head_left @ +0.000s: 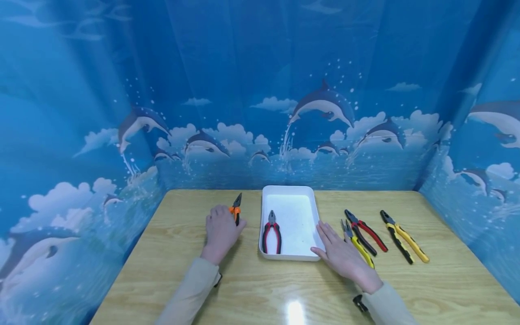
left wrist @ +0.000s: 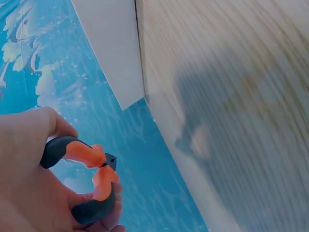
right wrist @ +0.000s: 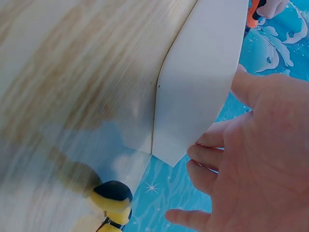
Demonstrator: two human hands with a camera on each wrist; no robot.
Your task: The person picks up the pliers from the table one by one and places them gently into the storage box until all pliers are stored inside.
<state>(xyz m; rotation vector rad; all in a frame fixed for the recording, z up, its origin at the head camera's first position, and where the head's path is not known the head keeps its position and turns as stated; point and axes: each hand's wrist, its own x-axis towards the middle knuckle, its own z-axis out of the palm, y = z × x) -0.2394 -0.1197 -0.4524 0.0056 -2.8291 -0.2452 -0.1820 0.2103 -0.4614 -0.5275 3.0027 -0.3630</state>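
Blue dolphin-printed curtains (head_left: pixel 325 113) are closing in our wooden table (head_left: pixel 183 280) on the back and both sides, so the only open side is the near edge where our sleeves are coming in. We are curling our left hand (head_left: pixel 220 231) round the orange pliers (head_left: pixel 236 209), fingers and thumb wrapped about the orange and black handles, and the nose is pointing away from us toward the back curtain; the left wrist view is showing those handles (left wrist: pixel 91 181) gripped in the palm. These pliers are sitting left of the white tray (head_left: pixel 310 198), near it but apart from its wall. We are resting our right hand (head_left: pixel 341 255) flat on the table with fingers straight and spread, its fingertips just beside the tray's near right corner; whether they are touching the wall, we cannot tell. Inside the tray, the red pliers (head_left: pixel 272 232) are lying along its left side, leaving the right half bare. Right of our right hand, three more pairs are lying in a row: the yellow pliers (head_left: pixel 357 243) just beside the hand, then the red and black pliers (head_left: pixel 365 232), then the larger yellow and black pliers (head_left: pixel 404 237), well apart from the tray. We are seeing bare wood between the left hand and the left curtain, and along the near edge in front of the tray.
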